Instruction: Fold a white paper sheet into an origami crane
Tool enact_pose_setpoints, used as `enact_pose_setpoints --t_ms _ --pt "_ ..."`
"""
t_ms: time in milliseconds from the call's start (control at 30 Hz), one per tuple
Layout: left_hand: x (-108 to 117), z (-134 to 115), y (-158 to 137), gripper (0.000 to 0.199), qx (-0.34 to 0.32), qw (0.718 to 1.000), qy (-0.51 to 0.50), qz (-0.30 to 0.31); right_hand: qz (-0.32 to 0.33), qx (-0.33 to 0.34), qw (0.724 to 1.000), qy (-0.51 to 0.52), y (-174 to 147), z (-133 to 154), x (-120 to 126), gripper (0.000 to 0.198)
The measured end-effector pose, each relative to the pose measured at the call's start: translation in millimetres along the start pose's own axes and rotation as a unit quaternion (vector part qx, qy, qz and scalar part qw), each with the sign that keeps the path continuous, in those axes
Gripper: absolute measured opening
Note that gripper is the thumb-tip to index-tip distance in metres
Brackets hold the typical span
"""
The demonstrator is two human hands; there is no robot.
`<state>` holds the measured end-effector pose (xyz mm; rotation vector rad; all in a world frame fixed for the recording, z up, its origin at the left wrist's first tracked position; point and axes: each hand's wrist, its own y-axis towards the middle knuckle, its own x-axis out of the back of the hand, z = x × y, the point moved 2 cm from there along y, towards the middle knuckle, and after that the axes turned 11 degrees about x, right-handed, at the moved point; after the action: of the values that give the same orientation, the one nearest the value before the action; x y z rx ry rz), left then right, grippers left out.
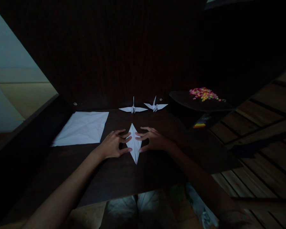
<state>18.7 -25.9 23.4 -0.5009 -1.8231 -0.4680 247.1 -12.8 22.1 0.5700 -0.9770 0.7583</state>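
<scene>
A white folded paper diamond (134, 146) lies flat on the dark desk, its long points toward and away from me, with a crease line down its middle. My left hand (114, 143) rests at its left edge, fingers spread and tips touching the paper. On the opposite edge, my right hand (153, 139) also has its fingers apart, with tips on the paper. Neither hand is wrapped round anything. Beyond the diamond stand two white paper cranes, one straight ahead (133, 109) and another to its right (155, 107).
A creased white paper sheet (82, 128) lies left of my hands. Small colourful pieces (205, 94) are heaped on a dark curved shelf (186, 102) at right. A dark upright panel (124, 57) backs the desk (114, 178), and a raised side board (26, 124) bounds its left.
</scene>
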Motion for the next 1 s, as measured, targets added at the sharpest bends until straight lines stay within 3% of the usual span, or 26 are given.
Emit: enact_pose_setpoints --t_ms 100,233,433,567,733,867,1000 --pt "-0.6 2.6 -0.5 0.059 -0.024 1.0 -0.011 0.007 0.001 0.015 1.0 0.02 -1.9 -1.8 1.3 0.061" --pt "-3.8 2.8 1.8 0.04 -0.005 1.0 -0.008 -0.016 -0.021 0.003 0.999 0.033 -0.6 -2.8 -0.4 0.037" --pt "-8.4 0.8 2.7 0.048 -0.003 0.999 0.001 -0.051 -0.052 -0.011 0.998 0.022 1.9 -3.6 -3.0 0.069" --pt "-6.6 -0.5 1.9 0.055 0.001 0.997 0.001 -0.083 -0.048 0.017 0.998 -0.035 -0.3 -4.5 -2.6 0.063" --pt "-1.2 -10.4 -1.6 0.034 -0.042 0.993 0.017 -0.11 -0.07 0.086 0.979 -0.172 -1.4 5.8 -5.8 0.043" --pt "2.6 -16.8 -3.8 0.031 -0.039 0.992 0.036 -0.116 -0.091 0.087 0.964 -0.236 -0.5 13.1 -7.9 0.043" --pt "1.2 -15.5 -2.4 0.034 -0.022 0.994 0.041 -0.096 -0.105 0.074 0.964 -0.234 0.3 14.3 -8.9 0.043"
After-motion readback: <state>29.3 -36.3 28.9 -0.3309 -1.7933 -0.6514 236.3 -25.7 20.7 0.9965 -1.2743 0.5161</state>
